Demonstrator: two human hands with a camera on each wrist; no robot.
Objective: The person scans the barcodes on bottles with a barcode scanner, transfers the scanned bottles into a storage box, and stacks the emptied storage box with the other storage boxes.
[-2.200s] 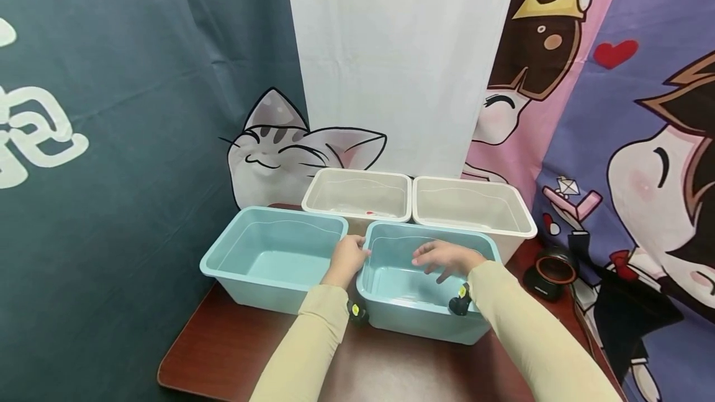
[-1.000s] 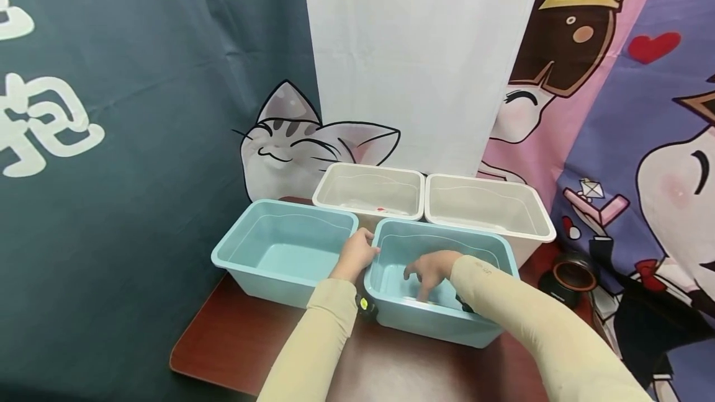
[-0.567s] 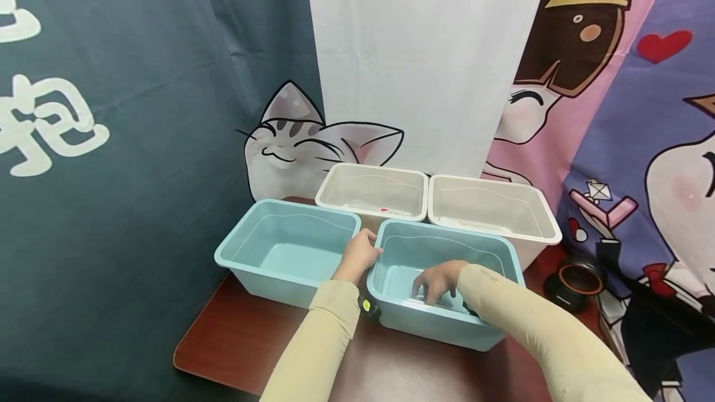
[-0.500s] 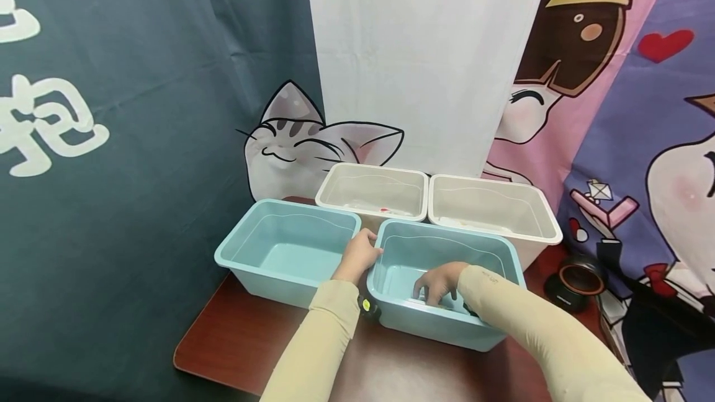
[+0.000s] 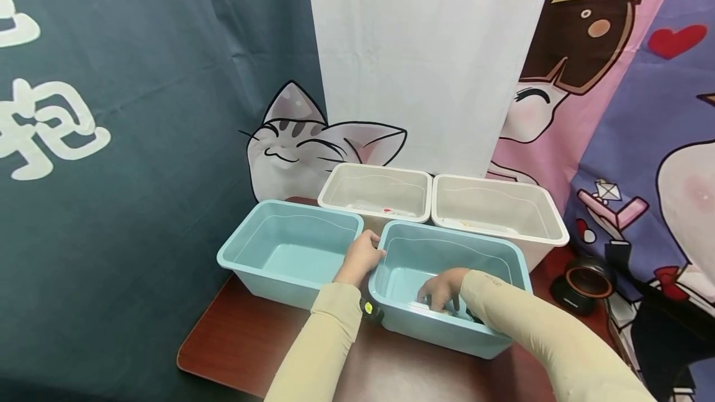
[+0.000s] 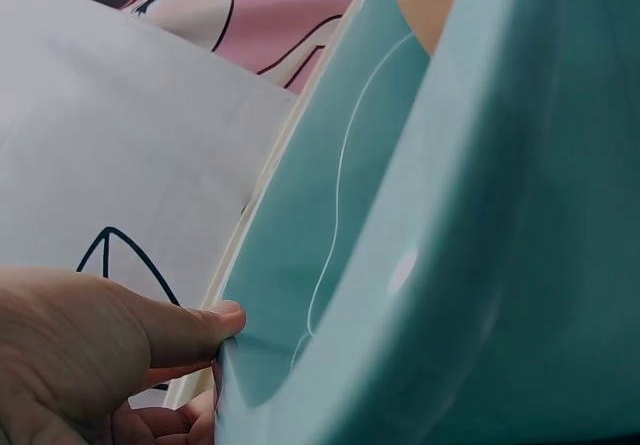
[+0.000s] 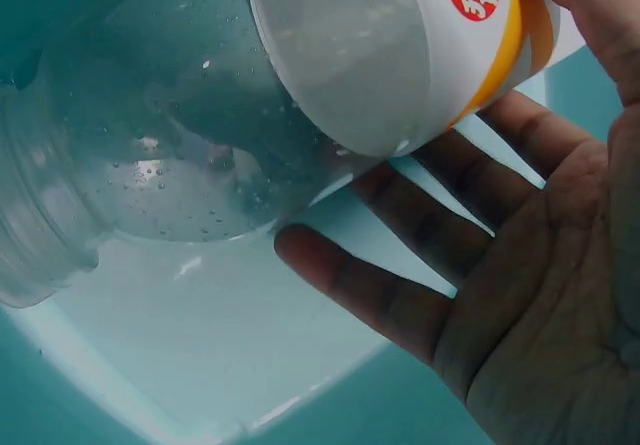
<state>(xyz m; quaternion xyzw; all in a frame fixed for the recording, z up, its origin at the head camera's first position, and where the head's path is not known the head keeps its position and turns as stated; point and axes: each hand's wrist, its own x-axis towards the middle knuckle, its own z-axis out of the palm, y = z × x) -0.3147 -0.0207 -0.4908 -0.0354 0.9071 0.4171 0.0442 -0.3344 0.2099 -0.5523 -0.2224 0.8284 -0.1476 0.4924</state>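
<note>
My left hand [image 5: 360, 259] holds the left rim of the right-hand light blue plastic bin [image 5: 463, 232]; in the left wrist view the thumb [image 6: 205, 327] lies on the rim's corner, with other fingers curled beneath outside. Down inside that bin is my right hand [image 5: 442, 287]. The right wrist view shows a clear plastic bottle [image 7: 190, 155] lying on its side, with a white and orange label and water drops on its wall. My right thumb presses the label end, and the fingers [image 7: 400, 225] reach underneath. From the head, the hand mostly hides the bottle.
A second light blue bin [image 5: 298, 213] stands to the left. Behind are two cream bins, the left one [image 5: 374, 172] with a small red-marked item inside, the right one [image 5: 497, 185]. A black round device [image 5: 583, 284] sits at the table's right. Printed curtains hang behind.
My right hand has gone from hovering over the right blue bin down to its floor, fingers now around the bottle. The left hand stays at the rim. The head view has turned slightly.
</note>
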